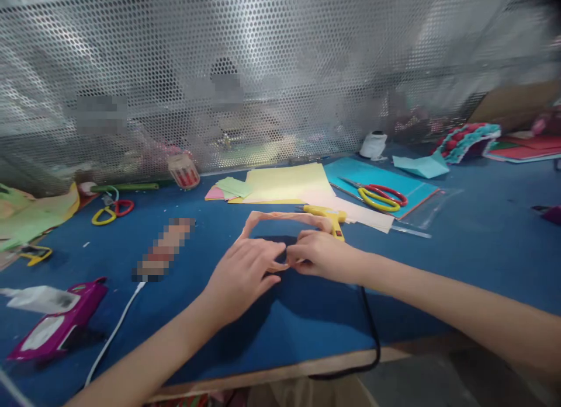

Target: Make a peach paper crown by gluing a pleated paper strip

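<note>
My left hand (244,272) and my right hand (316,255) meet at the middle of the blue table (307,331). Both pinch the near ends of a thin pink paper strip (283,216) that arches away from me in a loop. The fingertips of the two hands touch where the strip's ends come together. Just behind my right hand lies a yellow glue gun (328,214), its black cord (372,337) running over the table's front edge.
Yellow paper sheets (284,182) and small coloured notes (228,189) lie behind the loop. Red-and-yellow scissors (380,195) rest on teal paper (350,172). More scissors (112,209) sit at left, a magenta case (56,328) near the front left. A perforated metal screen (263,74) closes the back.
</note>
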Demonstrator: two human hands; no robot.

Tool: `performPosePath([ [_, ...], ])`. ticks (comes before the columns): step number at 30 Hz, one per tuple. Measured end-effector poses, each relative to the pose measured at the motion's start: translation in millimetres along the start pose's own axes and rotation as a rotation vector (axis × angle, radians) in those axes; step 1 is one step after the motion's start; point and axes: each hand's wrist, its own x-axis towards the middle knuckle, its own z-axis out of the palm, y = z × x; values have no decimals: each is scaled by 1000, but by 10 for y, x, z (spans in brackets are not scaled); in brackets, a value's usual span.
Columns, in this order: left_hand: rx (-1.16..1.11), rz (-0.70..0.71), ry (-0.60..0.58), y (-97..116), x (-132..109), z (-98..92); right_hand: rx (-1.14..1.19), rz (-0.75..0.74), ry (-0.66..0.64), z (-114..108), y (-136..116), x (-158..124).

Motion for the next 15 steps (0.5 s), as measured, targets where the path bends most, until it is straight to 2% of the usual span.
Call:
performPosePath([
  [2,239,-48,-153,58,178,-30,20,37,-24,-38,16,71],
  [3,329,-115,-239,99,264,-45,24,48,-35,-59,18,103],
  [5,409,-222,-327,185,419,-62,20,57,-46,-106,12,154],
  [10,437,-307,-338,254,665,-11,72,90,-34,-189,-9,201],
  [15,498,-302,-378,183,716,37,183,217,8,-114,75,209],
])
